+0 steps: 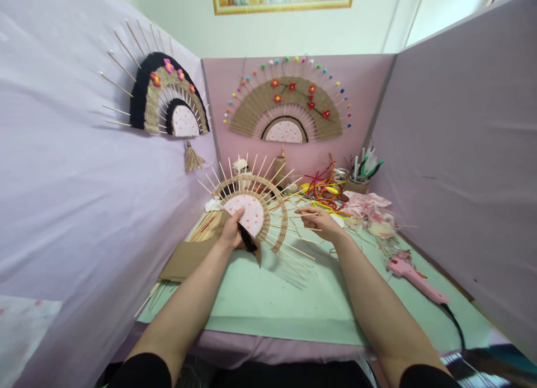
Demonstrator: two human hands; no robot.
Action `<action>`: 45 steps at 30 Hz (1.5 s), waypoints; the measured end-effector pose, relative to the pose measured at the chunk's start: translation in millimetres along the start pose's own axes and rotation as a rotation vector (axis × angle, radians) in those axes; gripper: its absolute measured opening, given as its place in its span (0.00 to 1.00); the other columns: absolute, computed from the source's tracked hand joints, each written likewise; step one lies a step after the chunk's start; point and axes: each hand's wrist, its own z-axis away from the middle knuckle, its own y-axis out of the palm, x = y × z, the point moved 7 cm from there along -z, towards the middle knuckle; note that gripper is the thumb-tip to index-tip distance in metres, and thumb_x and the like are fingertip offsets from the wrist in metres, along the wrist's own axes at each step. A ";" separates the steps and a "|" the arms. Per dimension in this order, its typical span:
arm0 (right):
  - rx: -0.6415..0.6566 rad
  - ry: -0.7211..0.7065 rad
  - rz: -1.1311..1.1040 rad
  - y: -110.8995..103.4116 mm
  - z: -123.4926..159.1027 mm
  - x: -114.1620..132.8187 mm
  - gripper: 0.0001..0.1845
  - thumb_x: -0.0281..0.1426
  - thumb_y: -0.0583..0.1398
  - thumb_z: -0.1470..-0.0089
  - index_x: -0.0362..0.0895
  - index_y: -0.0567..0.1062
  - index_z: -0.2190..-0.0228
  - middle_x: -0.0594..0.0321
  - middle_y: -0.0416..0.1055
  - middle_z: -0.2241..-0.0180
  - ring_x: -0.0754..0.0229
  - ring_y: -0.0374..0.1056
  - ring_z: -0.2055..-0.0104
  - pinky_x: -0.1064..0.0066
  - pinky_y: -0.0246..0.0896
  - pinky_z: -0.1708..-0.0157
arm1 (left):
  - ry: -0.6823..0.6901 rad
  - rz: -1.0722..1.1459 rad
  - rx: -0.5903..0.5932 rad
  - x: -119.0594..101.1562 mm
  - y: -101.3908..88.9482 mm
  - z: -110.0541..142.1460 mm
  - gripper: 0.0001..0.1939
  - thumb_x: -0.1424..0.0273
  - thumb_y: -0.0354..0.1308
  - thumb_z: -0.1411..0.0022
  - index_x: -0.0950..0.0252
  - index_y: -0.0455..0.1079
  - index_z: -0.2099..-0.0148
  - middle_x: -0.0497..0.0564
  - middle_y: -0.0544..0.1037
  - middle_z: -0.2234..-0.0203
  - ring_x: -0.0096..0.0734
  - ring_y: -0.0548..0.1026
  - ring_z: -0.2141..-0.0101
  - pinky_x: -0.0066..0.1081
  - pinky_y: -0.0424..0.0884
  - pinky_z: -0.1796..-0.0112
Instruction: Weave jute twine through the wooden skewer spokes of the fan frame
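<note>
My left hand (234, 229) grips a half-round woven fan (244, 209) by its pink-dotted centre, thumb on the front and the other fingers hidden behind. Thin wooden sticks radiate from this centre, with two bands of tan twine woven across them. Below my left hand hang a dark bundle of yarn (247, 240) and a pointed brown flap (258, 255). My right hand (321, 223) is at the fan's right side, among the stick ends. Its fingers are bent together; whatever is between them is too fine to make out.
Brown card (180, 262) and a bundle of sticks (203, 234) lie at left. Coloured pipe cleaners (325, 189) and dotted cloth (364, 206) are heaped at the back right. A pink glue gun (419, 279) rests at right, its cord trailing. Finished fans (255, 108) hang on the partitions.
</note>
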 end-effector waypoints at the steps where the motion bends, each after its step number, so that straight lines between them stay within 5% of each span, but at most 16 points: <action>1: -0.021 -0.009 -0.002 -1.9 0.5 2.2 0.16 0.36 0.66 0.60 0.41 0.75 0.67 0.74 0.48 0.83 0.73 0.40 0.83 0.74 0.32 0.82 | 0.005 0.003 0.002 -0.3 0.0 -0.1 0.12 0.73 0.56 0.45 0.70 0.71 0.58 0.56 0.79 0.64 0.36 0.76 0.61 0.39 0.67 0.50; 8: -0.210 -0.057 -0.032 -21.7 1.5 10.8 0.16 0.40 0.65 0.60 0.42 0.72 0.72 0.73 0.51 0.84 0.72 0.42 0.84 0.74 0.40 0.83 | 0.003 0.018 -0.002 -0.9 0.4 0.5 0.13 0.74 0.56 0.45 0.70 0.70 0.55 0.56 0.79 0.64 0.36 0.76 0.60 0.37 0.68 0.51; 19: -0.320 -0.175 -0.058 -32.0 3.4 23.6 0.22 0.46 0.65 0.61 0.45 0.62 0.80 0.73 0.49 0.85 0.70 0.44 0.84 0.75 0.39 0.85 | -0.010 -0.022 -0.007 0.1 3.0 2.8 0.11 0.74 0.56 0.44 0.71 0.70 0.58 0.56 0.79 0.65 0.36 0.77 0.62 0.38 0.69 0.52; 28: -0.472 -0.336 0.160 -44.7 7.1 31.9 0.16 0.42 0.66 0.61 0.44 0.70 0.75 0.69 0.58 0.82 0.68 0.51 0.81 0.72 0.49 0.80 | 0.031 -0.007 -0.011 -1.6 -1.6 -1.9 0.13 0.74 0.57 0.45 0.70 0.70 0.56 0.57 0.78 0.63 0.37 0.76 0.59 0.39 0.68 0.51; 45: -0.225 -0.167 0.046 -18.9 5.0 20.4 0.16 0.39 0.66 0.62 0.43 0.73 0.71 0.68 0.61 0.80 0.70 0.53 0.80 0.74 0.46 0.80 | 0.057 0.056 0.007 -2.8 -5.9 -7.8 0.13 0.73 0.57 0.45 0.69 0.70 0.56 0.57 0.77 0.59 0.36 0.74 0.57 0.38 0.67 0.50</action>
